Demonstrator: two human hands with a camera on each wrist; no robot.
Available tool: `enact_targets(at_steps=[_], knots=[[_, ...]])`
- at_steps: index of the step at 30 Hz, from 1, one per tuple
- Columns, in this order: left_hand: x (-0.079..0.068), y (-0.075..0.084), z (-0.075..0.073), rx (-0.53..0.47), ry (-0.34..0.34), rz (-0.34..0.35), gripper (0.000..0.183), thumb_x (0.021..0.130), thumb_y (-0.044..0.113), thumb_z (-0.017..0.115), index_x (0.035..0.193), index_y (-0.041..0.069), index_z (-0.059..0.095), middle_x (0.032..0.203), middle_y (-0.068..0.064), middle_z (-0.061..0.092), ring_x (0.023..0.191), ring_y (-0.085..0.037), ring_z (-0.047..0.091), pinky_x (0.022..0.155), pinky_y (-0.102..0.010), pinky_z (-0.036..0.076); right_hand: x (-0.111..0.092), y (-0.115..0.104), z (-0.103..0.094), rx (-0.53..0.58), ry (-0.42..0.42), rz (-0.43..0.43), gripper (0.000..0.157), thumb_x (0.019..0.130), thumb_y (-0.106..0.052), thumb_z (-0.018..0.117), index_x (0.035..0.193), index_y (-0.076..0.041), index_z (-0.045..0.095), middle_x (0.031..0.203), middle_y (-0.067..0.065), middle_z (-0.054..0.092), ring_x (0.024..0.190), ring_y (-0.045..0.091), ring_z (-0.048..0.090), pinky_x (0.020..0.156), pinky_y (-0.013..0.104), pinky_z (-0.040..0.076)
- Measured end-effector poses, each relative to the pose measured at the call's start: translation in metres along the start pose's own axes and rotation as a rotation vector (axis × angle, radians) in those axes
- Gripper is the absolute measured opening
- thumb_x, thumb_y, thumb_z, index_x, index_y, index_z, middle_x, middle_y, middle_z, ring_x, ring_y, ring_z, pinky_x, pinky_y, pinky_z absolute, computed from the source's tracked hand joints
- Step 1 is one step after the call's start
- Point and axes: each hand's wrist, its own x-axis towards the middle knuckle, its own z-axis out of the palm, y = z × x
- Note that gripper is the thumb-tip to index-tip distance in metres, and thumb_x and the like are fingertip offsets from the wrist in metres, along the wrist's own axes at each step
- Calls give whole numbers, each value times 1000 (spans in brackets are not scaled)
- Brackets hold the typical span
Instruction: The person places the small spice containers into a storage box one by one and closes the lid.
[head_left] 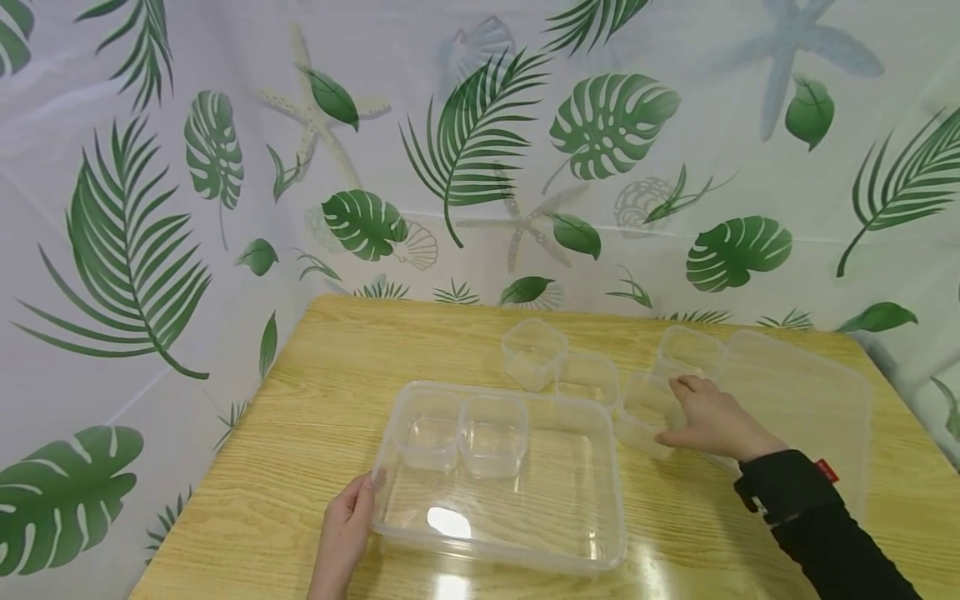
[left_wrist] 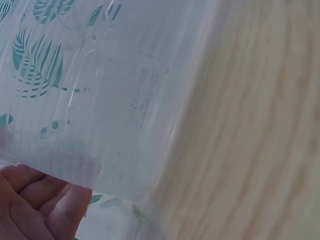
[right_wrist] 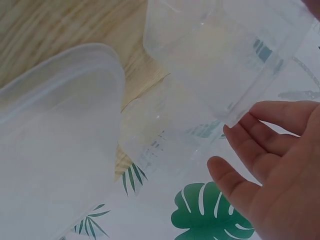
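Observation:
A large clear plastic container (head_left: 555, 554) lies on the table in front of me, with two small clear containers (head_left: 493, 437) side by side in its far left corner. My left hand (head_left: 349, 517) grips the large container's left wall; in the left wrist view, curled fingers (left_wrist: 67, 210) show at its edge. My right hand (head_left: 716, 421) spans a small clear container (head_left: 637, 412) to the right of the large one. Its fingertips reach the rim of that small container (right_wrist: 200, 55) in the right wrist view, with the thumb mostly cut off there.
Beyond the large container stand more small clear containers, one (head_left: 532, 354) at the back and another (head_left: 588, 379) beside it. A further one (head_left: 690, 350) is behind my right hand. A large translucent lid (head_left: 802, 408) lies at the right of the wooden table (head_left: 277, 450). A leaf-print cloth (head_left: 480, 167) hangs behind.

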Motion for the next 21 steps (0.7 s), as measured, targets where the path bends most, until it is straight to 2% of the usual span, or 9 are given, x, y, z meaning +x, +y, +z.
enact_targets(at_steps=[5,14,18,21], knots=[[-1,0,-1,-4,-10,18,34,96,16,38,113,-8,54,109,-22,57,99,-29,53,81,-39,44,-3,-1,0,44,11,14,82,72,-36,69,120,21,35,119,39,35,110,52,29,87,58,31],[1,-1,-2,-1,-7,-6,34,96,17,38,113,-7,55,105,-20,59,92,-27,56,75,-32,47,-6,-7,-4,89,45,27,85,72,-39,69,122,19,33,121,38,33,111,52,28,85,58,31],[1,0,-2,-1,-9,-9,33,95,16,39,112,-7,55,104,-20,59,91,-27,57,74,-32,47,-11,-14,-11,69,97,20,88,71,-42,69,122,20,33,119,38,33,109,52,29,85,58,30],[1,1,-2,8,-9,-3,33,95,15,39,112,-8,55,103,-20,59,88,-26,57,72,-30,47,-16,-21,-18,31,172,6,89,69,-41,71,121,20,34,116,38,36,107,51,31,85,57,30]])
